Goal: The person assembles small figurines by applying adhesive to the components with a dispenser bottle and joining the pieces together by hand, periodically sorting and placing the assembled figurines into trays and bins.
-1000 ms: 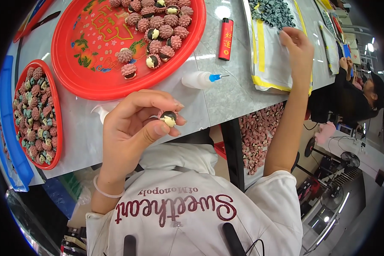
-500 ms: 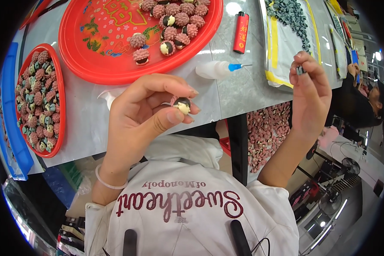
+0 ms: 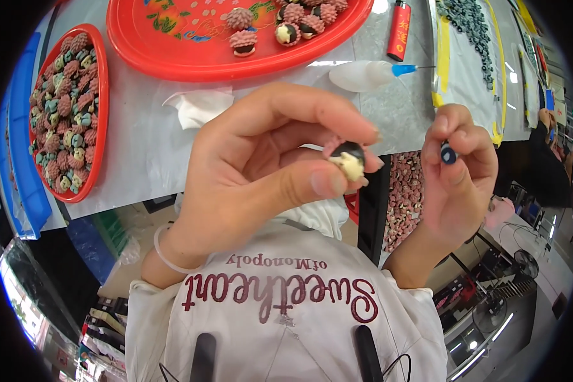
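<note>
— Pinching a small figure (image 3: pixel 347 159), is that what the left hand (image 3: pixel 261 172) does?

— Yes. Thumb and fingertips close on a little piece with a dark top, a cream underside and a pink edge, held up near the middle of the view, above the edge of the grey table (image 3: pixel 146 153).

— And the right hand (image 3: pixel 458 172)?

— It is raised just to the right of the left one, apart from it. Its thumb and forefinger nip a tiny dark round bead (image 3: pixel 448 153) with a pale centre. The two pieces do not touch.

— What lies on the table?

— At the far side, a large red tray (image 3: pixel 191 51) carries a few pink, spiky figures (image 3: pixel 243 42). To the left, a smaller red oval tray (image 3: pixel 99 121) is heaped with pink and bluish ones. A crumpled white tissue (image 3: pixel 197 108) sits between the trays. Right of the big tray stand a red lighter (image 3: pixel 398 30) and a white squeeze bottle (image 3: pixel 363 75) with a blue tip, lying on its side. Farther right, a white sheet (image 3: pixel 474 70) with yellow edging holds a scatter of dark beads (image 3: pixel 468 19).
</note>
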`<state>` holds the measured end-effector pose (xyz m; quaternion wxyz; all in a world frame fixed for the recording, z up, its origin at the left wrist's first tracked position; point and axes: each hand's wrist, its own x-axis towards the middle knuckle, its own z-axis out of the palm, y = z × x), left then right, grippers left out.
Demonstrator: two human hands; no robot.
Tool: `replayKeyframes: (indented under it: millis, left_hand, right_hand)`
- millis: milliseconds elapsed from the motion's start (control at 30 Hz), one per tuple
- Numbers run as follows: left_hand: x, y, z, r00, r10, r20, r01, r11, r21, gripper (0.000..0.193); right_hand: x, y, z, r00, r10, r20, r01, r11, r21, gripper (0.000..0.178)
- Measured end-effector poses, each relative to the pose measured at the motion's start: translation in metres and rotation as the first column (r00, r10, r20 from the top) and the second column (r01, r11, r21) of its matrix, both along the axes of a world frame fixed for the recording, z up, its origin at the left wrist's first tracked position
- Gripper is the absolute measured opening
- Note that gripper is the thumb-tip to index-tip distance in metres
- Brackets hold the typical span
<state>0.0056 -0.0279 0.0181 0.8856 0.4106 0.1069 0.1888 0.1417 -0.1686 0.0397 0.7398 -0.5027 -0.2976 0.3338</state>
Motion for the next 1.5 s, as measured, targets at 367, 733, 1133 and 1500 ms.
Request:
replayKeyframes:
  millis: [367, 733, 1133, 1500]
  left_hand:
    - [-0.001, -0.004, -0.004, 0.998, 0.060, -0.013, -0.059, 0.996, 0.064, 0.040]
    - [-0.004, -0.002, -0.004, 0.997, 0.037, -0.060, -0.035, 0.998, 0.045, 0.042]
    - [-0.003, 0.005, -0.005, 0.999, 0.023, -0.039, -0.018, 0.992, 0.128, 0.034]
    - [-0.022, 0.033, 0.006, 0.999, 0.039, 0.015, -0.041, 0.981, 0.192, 0.034]
  right_hand:
    - [-0.023, 0.024, 0.005, 0.803, -0.024, 0.595, 0.044, 0.999, -0.019, 0.030]
    - [-0.025, 0.026, 0.010, 0.642, 0.017, 0.767, 0.072, 0.994, -0.082, 0.022]
    - [-0.029, 0.030, 0.004, 0.618, -0.053, 0.785, 0.164, 0.984, -0.063, 0.025]
    - [-0.043, 0.041, -0.002, 0.419, 0.047, 0.907, 0.104, 0.990, -0.100, 0.042]
